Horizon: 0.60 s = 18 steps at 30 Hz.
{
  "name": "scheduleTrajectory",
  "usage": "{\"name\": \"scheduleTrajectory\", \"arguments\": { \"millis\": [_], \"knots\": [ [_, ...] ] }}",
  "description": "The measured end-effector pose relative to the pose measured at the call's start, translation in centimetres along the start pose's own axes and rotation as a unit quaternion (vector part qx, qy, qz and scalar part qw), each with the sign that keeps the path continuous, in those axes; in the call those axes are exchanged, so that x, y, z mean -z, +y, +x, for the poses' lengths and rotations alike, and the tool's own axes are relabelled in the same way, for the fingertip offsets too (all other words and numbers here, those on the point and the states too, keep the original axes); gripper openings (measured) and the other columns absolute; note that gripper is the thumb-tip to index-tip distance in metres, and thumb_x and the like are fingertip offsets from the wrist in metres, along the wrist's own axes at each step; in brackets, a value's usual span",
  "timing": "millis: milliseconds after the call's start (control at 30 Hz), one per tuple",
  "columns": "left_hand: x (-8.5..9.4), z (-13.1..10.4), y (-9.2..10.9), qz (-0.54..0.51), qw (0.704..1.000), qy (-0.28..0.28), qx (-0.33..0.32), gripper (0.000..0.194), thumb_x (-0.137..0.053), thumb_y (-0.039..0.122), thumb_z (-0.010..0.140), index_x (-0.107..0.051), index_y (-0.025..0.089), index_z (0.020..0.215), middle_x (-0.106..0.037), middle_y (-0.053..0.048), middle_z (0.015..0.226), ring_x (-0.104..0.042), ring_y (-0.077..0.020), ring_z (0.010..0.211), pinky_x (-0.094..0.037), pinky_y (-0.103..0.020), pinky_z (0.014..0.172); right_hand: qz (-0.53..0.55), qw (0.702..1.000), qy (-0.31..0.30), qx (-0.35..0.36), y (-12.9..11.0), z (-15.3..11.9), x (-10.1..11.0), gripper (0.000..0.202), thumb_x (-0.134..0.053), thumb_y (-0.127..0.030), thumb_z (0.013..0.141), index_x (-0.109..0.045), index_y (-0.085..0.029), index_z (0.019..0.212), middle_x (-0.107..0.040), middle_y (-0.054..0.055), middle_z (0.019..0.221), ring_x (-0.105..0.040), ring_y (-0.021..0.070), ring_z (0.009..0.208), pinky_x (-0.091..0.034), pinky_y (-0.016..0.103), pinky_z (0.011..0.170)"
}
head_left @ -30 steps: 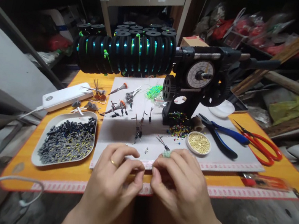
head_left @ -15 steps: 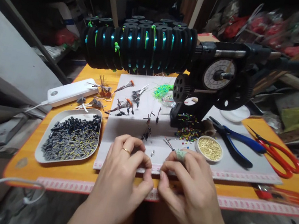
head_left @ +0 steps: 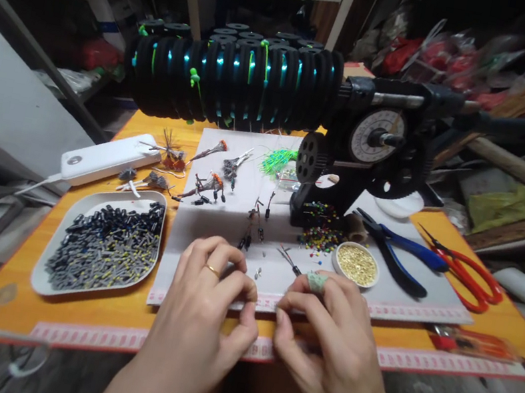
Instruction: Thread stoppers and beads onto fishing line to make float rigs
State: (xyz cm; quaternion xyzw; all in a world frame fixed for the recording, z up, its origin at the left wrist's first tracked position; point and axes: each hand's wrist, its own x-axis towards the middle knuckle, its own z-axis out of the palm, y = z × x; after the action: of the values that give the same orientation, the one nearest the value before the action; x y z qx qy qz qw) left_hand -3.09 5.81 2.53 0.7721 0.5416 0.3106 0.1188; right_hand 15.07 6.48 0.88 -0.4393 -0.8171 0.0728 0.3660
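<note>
Having drawn slightly apart since the earlier frame, the left hand (head_left: 207, 305) and right hand (head_left: 334, 324) are curling thumb and fingers narrowly at lower centre; whether anything thin is being held cannot be told. Just up-left of the right fingers, and nearer that hand, a dark-tipped piece (head_left: 295, 269) is lying on the pale board (head_left: 178, 242), its long axis slanting down rightward.

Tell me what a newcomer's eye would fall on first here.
Most likely the row of black spools with glowing green and blue accents, stretching left from the dark machine with a white dial. Then perhaps the orange-red scissors at the right and the white tray heaped with small dark and grey pieces at the left. Up front, the left hand and right hand curl close together, slightly apart.
</note>
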Motion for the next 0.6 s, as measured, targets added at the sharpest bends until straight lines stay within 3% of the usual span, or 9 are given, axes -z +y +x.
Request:
{"name": "scheduleTrajectory", "arguments": {
  "millis": [600],
  "knots": [
    [0.0,-0.1,-0.2,-0.004,1.0,-0.001,-0.014,0.015,-0.055,0.005,0.082,-0.058,0.019,0.079,-0.057,-0.009,0.098,-0.045,-0.0308,0.108,-0.043,-0.05,0.087,0.001,1.0,0.001,-0.027,1.0,-0.4,1.2,0.012,-0.059,-0.007,0.087,-0.064,-0.017,0.088,-0.053,0.005,0.082,-0.048,0.0235,0.089,-0.041,0.039,0.078]
  ]
}}
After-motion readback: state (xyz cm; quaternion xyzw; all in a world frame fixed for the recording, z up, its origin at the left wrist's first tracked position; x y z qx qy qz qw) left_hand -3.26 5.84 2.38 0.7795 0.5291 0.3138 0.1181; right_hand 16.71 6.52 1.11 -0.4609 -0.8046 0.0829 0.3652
